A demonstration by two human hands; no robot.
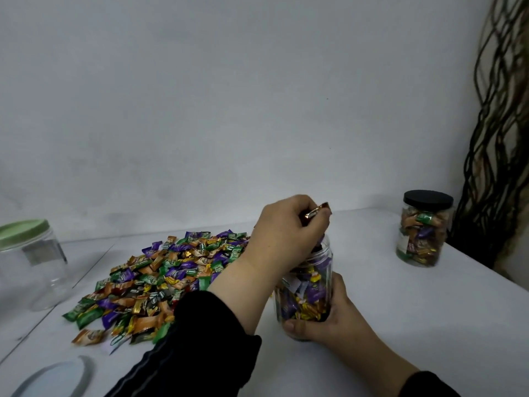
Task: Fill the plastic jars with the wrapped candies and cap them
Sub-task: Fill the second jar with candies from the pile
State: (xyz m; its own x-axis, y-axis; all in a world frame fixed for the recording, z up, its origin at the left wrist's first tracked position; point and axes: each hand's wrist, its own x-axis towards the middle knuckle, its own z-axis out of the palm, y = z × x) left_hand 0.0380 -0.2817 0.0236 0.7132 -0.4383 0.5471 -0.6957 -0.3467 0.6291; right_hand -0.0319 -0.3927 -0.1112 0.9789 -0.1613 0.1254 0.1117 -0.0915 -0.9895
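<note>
Both busy: left hand [289, 224] pinches candies [316, 211]; right hand [323, 313] grips jar [307, 282].

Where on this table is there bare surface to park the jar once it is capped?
Bare table lies between the held jar and the black-lidded jar, and along the near edge. The left is crowded: candy pile, green-lidded jar.
</note>
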